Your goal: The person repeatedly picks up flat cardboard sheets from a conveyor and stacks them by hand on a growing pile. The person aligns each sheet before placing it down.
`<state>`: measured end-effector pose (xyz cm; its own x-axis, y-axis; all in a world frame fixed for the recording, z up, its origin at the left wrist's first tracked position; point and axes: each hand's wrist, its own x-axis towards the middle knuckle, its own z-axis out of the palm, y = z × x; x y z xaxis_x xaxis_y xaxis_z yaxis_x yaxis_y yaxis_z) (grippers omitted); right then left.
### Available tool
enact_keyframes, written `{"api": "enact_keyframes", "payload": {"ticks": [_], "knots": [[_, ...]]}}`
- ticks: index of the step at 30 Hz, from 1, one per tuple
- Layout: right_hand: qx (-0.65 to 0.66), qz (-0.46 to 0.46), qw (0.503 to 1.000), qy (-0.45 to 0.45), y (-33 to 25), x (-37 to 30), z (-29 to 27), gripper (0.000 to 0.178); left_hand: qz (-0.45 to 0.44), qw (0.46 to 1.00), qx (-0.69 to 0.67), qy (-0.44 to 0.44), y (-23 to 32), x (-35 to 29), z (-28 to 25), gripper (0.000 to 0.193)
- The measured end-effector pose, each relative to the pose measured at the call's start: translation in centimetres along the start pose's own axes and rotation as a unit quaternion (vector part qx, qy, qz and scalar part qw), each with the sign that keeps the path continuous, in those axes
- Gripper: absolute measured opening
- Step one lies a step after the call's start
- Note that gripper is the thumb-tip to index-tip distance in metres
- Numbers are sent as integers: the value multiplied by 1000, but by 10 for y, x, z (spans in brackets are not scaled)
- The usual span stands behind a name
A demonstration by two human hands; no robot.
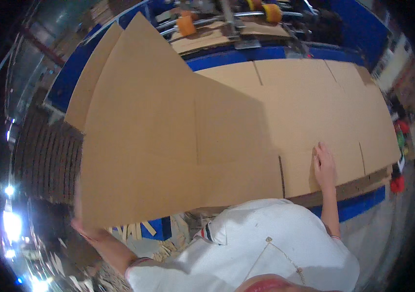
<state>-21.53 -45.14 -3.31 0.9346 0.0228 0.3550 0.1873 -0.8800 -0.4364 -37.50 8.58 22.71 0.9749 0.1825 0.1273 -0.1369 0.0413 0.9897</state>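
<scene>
- Cardboard, left portion (139,126): a broad brown panel standing raised at the person's left, its near edge close to the white shirt (280,231). An adjoining flap (93,80) shows along its far left edge.
- Cardboard, right portion (324,107): lying flat in front of the person, with narrow slots at its far and near edges. Shadow covers the part next to the raised panel. Whether both portions form one sheet cannot be determined.
- Left hand (77,223): at the near left corner of the raised panel, blurred and partly hidden by it. Finger closure cannot be told.
- Right hand (324,167): palm down on the flat portion, fingers extended and close together, grasping nothing.
- Machine: a blue frame (236,57) beyond the cardboard, with orange rollers (186,24) on metal shafts. More brown board (202,39) lies beneath the rollers.
- Near side: a blue strip (363,204) below the cardboard's right end; pale scraps (171,248) below the raised panel.
- Far right: red objects (397,183) just beside the cardboard's end.
- Left background: a dark ridged surface (47,160); bright lights (12,226) nearer the person.
</scene>
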Motion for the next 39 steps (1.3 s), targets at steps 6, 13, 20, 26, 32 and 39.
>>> {"api": "enact_keyframes", "payload": {"ticks": [6, 13, 20, 26, 32, 39], "knots": [[-90, 322, 909, 248, 146, -51, -50, 58, -74, 940, 294, 158, -176, -44, -30, 49], [592, 439, 558, 382, 258, -104, -93, 57, 111, 937, 197, 267, -120, 45, -90, 39], [557, 284, 617, 477, 45, -34, -107, 38, 143, 870, 347, 319, -174, 59, -74, 16], [155, -27, 925, 347, -2, 20, -47, 27, 83, 919, 197, 331, -213, 85, -13, 21], [173, -147, 955, 192, -53, 41, -47, 47, 235, 823, 513, -61, -230, 76, 76, 63], [-83, -248, 965, -37, -71, 27, 28, 48, 204, 756, 601, -158, -269, 81, 100, 72]]}}
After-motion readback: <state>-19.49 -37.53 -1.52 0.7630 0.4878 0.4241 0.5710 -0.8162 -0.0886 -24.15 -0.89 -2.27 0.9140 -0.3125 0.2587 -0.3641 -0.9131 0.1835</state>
